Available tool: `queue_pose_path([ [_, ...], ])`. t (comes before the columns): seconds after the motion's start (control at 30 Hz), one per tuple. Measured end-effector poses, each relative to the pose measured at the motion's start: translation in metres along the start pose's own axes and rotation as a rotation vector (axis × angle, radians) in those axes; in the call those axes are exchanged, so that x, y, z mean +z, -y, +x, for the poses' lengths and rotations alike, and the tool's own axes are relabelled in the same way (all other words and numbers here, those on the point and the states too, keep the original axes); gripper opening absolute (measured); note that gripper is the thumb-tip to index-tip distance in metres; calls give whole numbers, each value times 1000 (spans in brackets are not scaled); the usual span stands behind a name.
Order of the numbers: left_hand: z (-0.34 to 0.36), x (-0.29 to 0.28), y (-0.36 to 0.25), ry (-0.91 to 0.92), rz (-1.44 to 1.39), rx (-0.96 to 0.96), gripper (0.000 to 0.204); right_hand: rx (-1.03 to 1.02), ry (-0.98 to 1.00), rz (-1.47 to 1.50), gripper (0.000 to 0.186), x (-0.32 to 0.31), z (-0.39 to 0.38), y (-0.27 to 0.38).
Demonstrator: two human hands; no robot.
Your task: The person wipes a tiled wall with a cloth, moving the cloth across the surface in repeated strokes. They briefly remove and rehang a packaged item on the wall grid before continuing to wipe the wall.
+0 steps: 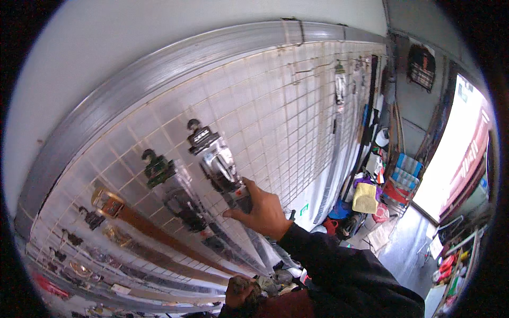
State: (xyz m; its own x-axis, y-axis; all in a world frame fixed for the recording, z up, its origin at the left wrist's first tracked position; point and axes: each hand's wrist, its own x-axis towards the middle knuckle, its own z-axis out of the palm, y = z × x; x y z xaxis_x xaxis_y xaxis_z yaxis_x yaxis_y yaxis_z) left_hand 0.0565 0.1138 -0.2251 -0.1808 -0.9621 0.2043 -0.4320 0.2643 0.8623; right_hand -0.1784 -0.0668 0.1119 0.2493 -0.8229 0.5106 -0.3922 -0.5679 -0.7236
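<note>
A belt [220,165] with a silver buckle hangs from a black hook on the wire grid [275,106]. My right hand [266,211] comes in from the lower right in a dark sleeve. Its thumb and fingers close round this belt just below the buckle. Left of it hangs another belt [183,204] in clear wrapping, on a dark hook. A brown belt [143,220] with a gold buckle hangs farther left. Low in the picture, my left hand [240,291] is curled against a greyish-brown bundle that I cannot make out; its fingers are partly hidden.
More belts [85,270] hang at the lower left. A wrapped item [340,85] hangs at the grid's far right. A yellow cloth [366,198], a striped folding chair [407,170] and mixed goods crowd the floor at right, beside a bright doorway [450,153]. Shelved goods [450,267] stand at lower right.
</note>
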Motion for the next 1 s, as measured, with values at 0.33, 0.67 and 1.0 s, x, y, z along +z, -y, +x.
queue_pose_path([
  [0.33,31,0,-119,47,-508,-366,50,484,12,-94,33,-13,-170,-173],
  [0.67,120,35,-194,88,-883,-481,58,546,190,704,89,10,-273,-132],
  [1.0,197,68,-244,377,-389,79,61,586,-174,680,51,-10,-209,-133],
])
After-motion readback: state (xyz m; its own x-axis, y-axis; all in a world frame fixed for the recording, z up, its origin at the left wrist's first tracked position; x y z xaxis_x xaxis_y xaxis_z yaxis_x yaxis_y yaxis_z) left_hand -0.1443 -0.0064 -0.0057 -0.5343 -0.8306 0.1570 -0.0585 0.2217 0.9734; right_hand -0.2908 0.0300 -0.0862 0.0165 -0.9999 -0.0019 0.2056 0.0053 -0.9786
